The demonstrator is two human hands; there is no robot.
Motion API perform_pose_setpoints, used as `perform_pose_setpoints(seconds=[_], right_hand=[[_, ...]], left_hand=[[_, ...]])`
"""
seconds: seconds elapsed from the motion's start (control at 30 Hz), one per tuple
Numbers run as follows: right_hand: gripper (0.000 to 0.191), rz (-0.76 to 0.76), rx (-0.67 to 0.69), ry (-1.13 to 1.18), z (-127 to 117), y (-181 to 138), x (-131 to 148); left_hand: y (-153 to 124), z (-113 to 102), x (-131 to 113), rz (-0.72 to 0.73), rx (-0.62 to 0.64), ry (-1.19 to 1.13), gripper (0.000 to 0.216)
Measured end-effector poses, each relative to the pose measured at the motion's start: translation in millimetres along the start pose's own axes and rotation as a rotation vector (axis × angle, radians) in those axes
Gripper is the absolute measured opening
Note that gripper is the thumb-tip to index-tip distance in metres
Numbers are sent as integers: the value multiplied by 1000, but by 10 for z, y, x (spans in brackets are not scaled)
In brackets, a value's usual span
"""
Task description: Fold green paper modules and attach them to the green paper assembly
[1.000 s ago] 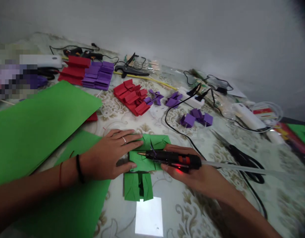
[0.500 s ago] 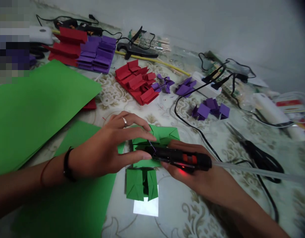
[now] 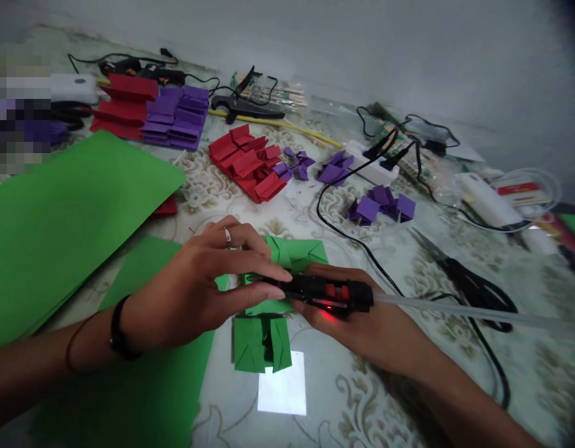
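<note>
My right hand (image 3: 362, 326) is wrapped round a black glue gun (image 3: 329, 292) with a red light, its nozzle pointing left over a folded green paper piece (image 3: 292, 255). A clear glue stick (image 3: 455, 311) juts out of the gun's back to the right. My left hand (image 3: 198, 289) hovers over the left part of the green piece, fingers together and curved, the fingertips meeting the gun's nozzle. What those fingers pinch is hidden. A second folded green piece (image 3: 259, 342) lies just below, nearer to me.
Large green paper sheets (image 3: 68, 211) lie at the left. Red folded pieces (image 3: 247, 163) and purple ones (image 3: 378, 206) lie behind, with stacks (image 3: 170, 115) further back. Scissors (image 3: 469, 289), a black cable (image 3: 343, 233), a white power strip (image 3: 374, 165) and tools are at the right and back.
My left hand lifted off the green piece and curled its fingers toward the gun's nozzle. The glue gun stayed over the paper. The view shifted slightly.
</note>
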State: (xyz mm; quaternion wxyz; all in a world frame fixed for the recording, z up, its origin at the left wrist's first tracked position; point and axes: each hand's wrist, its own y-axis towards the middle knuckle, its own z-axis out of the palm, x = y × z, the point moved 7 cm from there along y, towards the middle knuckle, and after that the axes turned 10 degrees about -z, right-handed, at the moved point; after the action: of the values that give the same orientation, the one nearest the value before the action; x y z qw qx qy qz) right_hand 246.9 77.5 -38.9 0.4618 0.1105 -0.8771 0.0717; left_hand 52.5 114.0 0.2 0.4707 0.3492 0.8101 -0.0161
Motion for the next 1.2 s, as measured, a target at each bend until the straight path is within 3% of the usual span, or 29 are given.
perform_pose_setpoints(seconds=[0.23, 0.3, 0.43, 0.63, 0.87, 1.2], right_hand=[[17, -3, -111, 10, -29, -51, -105], [16, -14, -63, 4, -6, -32, -77], [16, -40, 8, 12, 23, 12, 6], [17, -47, 20, 8, 25, 19, 39], [22, -47, -3, -20, 11, 3, 14], [23, 25, 62, 156, -82, 42, 5]], left_hand=[[18, -20, -10, -28, 3, 0, 9], [16, -22, 5, -42, -6, -2, 4], [3, 12, 47, -72, -14, 25, 19], [-3, 26, 79, -39, -31, 46, 14], [30, 48, 53, 13, 35, 178, 17], [24, -85, -53, -36, -3, 36, 12]])
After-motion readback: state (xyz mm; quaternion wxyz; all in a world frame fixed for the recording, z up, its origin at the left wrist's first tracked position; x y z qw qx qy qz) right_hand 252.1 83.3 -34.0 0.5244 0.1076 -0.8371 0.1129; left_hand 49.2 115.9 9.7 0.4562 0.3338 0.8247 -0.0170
